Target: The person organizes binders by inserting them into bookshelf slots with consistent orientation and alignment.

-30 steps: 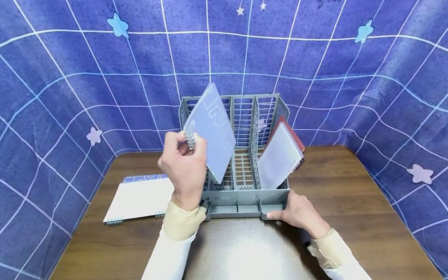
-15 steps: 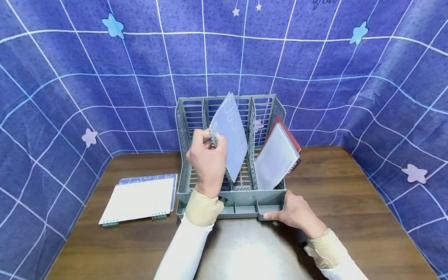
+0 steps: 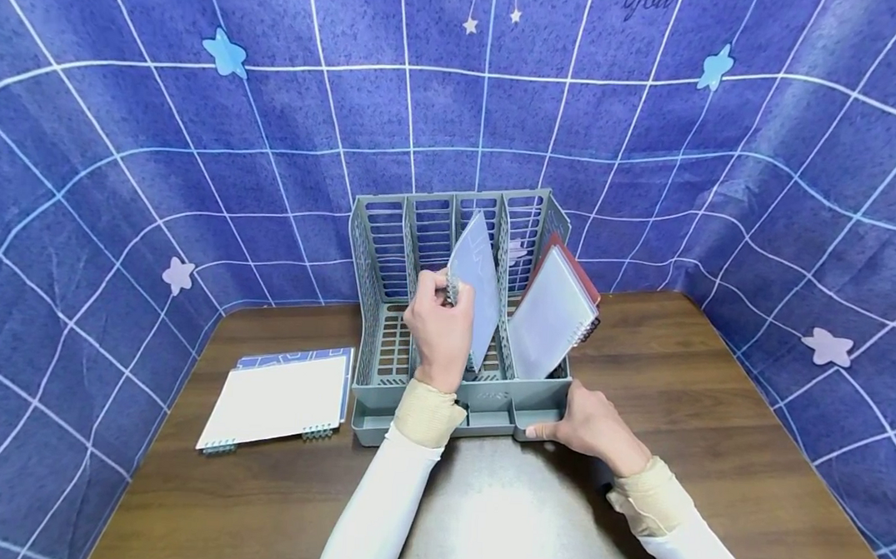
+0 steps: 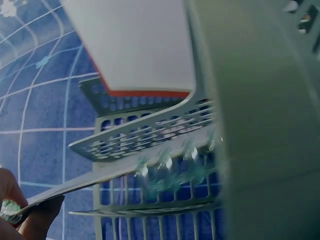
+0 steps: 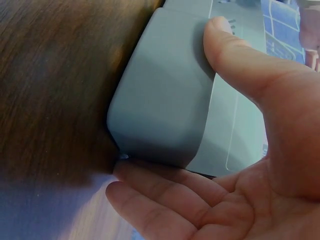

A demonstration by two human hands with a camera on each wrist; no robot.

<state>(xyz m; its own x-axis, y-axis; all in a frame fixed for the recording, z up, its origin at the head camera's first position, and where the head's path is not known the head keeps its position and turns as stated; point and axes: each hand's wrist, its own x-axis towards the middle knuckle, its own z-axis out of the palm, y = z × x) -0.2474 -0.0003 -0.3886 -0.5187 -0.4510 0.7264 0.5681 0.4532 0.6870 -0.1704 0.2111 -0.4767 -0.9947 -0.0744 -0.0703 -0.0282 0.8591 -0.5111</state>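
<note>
My left hand (image 3: 442,329) pinches a pale blue spiral notebook (image 3: 481,289) by its coil. The notebook stands on edge in the third compartment from the left of a grey file organizer (image 3: 379,395). In the left wrist view, thumb and finger (image 4: 37,220) grip one end of the notebook, its teal coil rings (image 4: 170,170) running between two slotted dividers. My right hand (image 3: 599,424) holds the organizer's front right corner, thumb over the front tray's edge and the other fingers along the side (image 5: 165,192). The notebook's lower front corner is partly hidden behind the left hand.
The rightmost compartment holds a white-faced spiral notebook (image 3: 555,317) leaning in front of a red one (image 3: 585,277). Left of the organizer, a white-faced notebook (image 3: 277,401) lies over a blue one (image 3: 287,357) on the wooden table (image 3: 713,391). A blue curtain (image 3: 275,113) hangs behind.
My left hand has carried the pale blue notebook rightward and down, from over the left compartments into the third one. My right hand keeps its hold on the organizer's corner.
</note>
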